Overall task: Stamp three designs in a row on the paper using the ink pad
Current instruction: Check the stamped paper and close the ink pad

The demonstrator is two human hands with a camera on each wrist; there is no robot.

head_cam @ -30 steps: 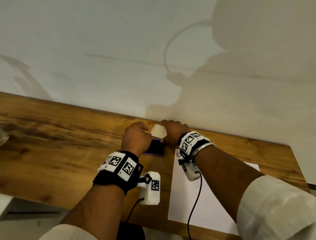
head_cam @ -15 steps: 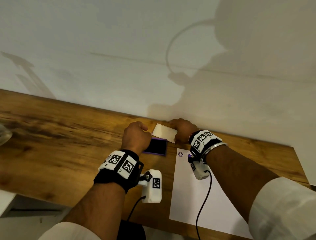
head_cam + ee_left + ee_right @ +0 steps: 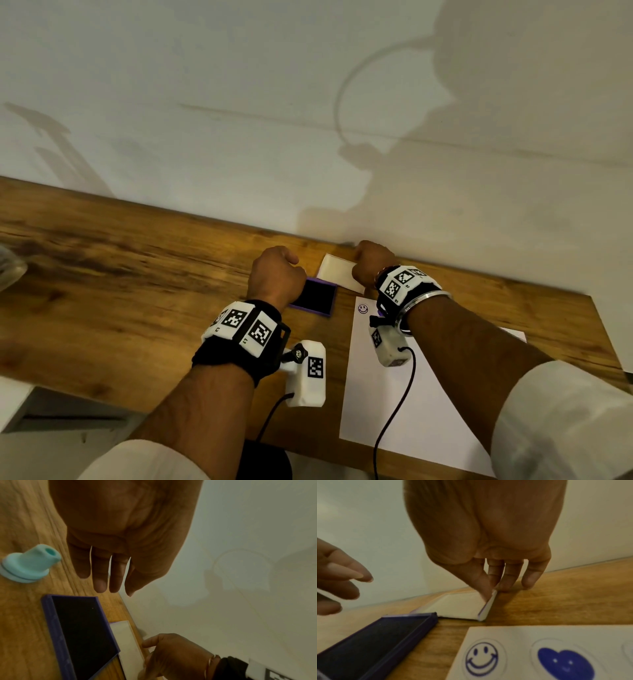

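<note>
The purple ink pad [image 3: 315,296] lies uncovered on the wooden desk [image 3: 120,284], its dark felt showing [image 3: 82,635]. Its white lid [image 3: 339,272] rests tilted just right of it by the wall. My right hand [image 3: 371,262] pinches the lid's right edge [image 3: 488,601] between thumb and fingers. My left hand [image 3: 277,270] hovers over the pad's left end with fingers hanging loose [image 3: 109,582] and holds nothing. A teal stamp [image 3: 29,566] stands on the desk left of the pad. The white paper [image 3: 394,394] carries a smiley [image 3: 481,658], a blue heart [image 3: 565,662] and a faint outline [image 3: 628,650].
The wall [image 3: 308,137] rises directly behind the lid and both hands. A clear object [image 3: 10,270] sits at the desk's far left edge. Cables from the wrist cameras trail over the paper and the desk's front edge.
My right hand has carried the lid from above the ink pad to the right and lowered it beside the pad. The left hand stayed over the pad's left end.
</note>
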